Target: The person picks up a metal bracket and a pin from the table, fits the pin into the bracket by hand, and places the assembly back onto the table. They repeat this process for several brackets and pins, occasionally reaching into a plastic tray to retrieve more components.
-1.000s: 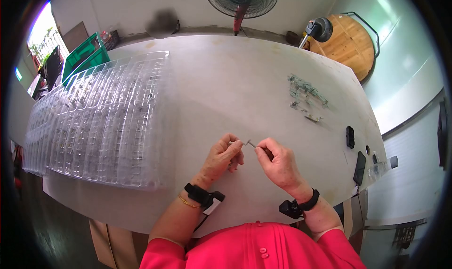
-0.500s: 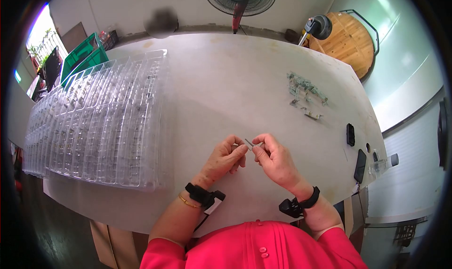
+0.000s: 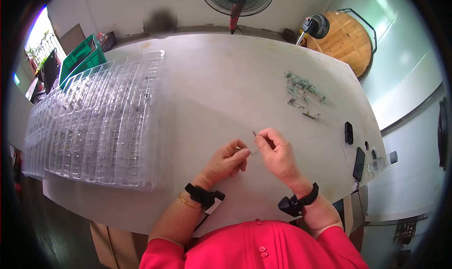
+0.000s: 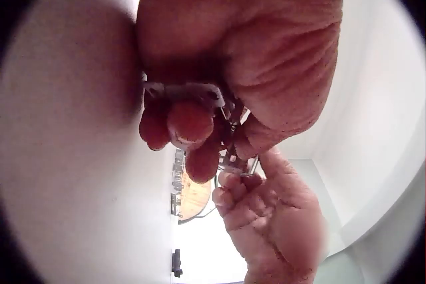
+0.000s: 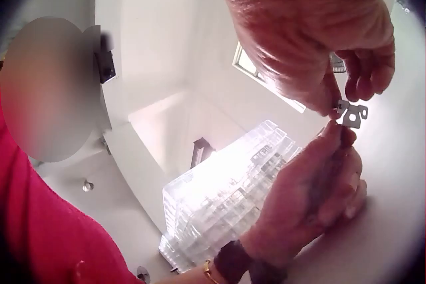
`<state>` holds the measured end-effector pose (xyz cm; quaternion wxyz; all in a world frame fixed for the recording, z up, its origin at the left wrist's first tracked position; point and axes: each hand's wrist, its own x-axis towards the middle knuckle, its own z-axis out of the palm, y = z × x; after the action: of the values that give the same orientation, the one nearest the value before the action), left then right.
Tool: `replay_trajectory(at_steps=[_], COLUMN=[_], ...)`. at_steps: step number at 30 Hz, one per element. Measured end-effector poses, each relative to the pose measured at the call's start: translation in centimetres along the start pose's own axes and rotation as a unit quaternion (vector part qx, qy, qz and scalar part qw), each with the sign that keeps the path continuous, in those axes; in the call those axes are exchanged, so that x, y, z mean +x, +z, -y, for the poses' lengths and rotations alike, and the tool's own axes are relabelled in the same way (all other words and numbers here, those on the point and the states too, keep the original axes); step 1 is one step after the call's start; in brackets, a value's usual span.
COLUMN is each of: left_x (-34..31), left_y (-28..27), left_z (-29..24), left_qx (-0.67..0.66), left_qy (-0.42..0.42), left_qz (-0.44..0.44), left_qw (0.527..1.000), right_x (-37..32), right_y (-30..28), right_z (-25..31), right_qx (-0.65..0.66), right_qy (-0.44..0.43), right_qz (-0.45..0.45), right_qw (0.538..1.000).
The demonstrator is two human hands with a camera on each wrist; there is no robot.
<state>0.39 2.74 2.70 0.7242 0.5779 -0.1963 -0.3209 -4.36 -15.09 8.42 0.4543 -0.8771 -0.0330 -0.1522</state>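
Note:
Both hands meet in front of the person's chest, over the table. My left hand (image 3: 226, 160) pinches a small metal bracket (image 5: 353, 117) with holes in it, thumb against fingers. Across the curled fingers of that hand lies another metal piece (image 4: 190, 91), seen in the left wrist view. Close on the right, my right hand (image 3: 278, 157) grips a thin metal part (image 3: 254, 133) whose end sticks out past thumb and forefinger. In the right wrist view its fingertips are right at the bracket's edge. Fingers hide much of the parts.
Stacked clear plastic trays (image 3: 101, 128) holding small parts fill the table's left side. A loose pile of metal pieces (image 3: 303, 88) lies at right. Farther right are a black object (image 3: 349, 133), a phone (image 3: 359, 164) and a clear bottle (image 3: 379, 164). A green crate (image 3: 82, 57) stands behind the trays.
The right hand has turned and shifted, so its metal part now points up and away instead of toward the left hand. The left hand has moved slightly right, still pinching its piece.

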Motion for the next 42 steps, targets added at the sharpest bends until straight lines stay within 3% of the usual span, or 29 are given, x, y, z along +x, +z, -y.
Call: replay_trajectory(at_steps=[2, 4, 10, 23, 25, 27, 33, 35, 42], left_x=[0.0, 0.1, 0.3, 0.3, 0.2, 0.2, -0.1, -0.3, -0.4], left_y=[-0.5, -0.9, -1.3, -1.1, -1.1, -0.8, -0.5, -0.3, 0.3], left_z=[0.1, -0.1, 0.0, 0.2, 0.1, 0.0, -0.2, -0.4, 0.0], left_qx=[-0.055, -0.148, -0.176, -0.142, -0.057, -0.063, -0.022, -0.003, 0.015], left_qy=[-0.003, 0.014, 0.020, 0.035, 0.030, 0.025, 0.011, 0.000, 0.027], left_qz=[-0.004, -0.024, -0.027, -0.028, 0.003, -0.001, -0.006, -0.005, 0.014], left_qw=[0.998, 0.989, 0.984, 0.989, 0.998, 0.998, 1.000, 1.000, 0.999], right_x=[0.1, -0.1, -0.8, -0.8, -0.8, -0.8, -0.8, -0.6, 0.1], right_y=[-0.4, -0.8, -0.6, -0.8, -0.9, -1.0, -1.1, -1.2, -1.4], right_z=[0.1, 0.3, 0.1, 1.0, 1.1, 1.2, -0.4, -1.2, -1.5], right_qx=[0.115, 0.114, 0.078, -0.026, -0.032, -0.038, 0.061, 0.212, 0.216], right_qy=[0.089, 0.106, 0.132, 0.082, 0.079, 0.076, 0.142, 0.226, 0.287], right_qz=[0.000, 0.025, 0.074, 0.063, 0.071, 0.081, 0.139, 0.184, 0.221], right_qw=[0.989, 0.987, 0.985, 0.994, 0.994, 0.993, 0.978, 0.933, 0.907])
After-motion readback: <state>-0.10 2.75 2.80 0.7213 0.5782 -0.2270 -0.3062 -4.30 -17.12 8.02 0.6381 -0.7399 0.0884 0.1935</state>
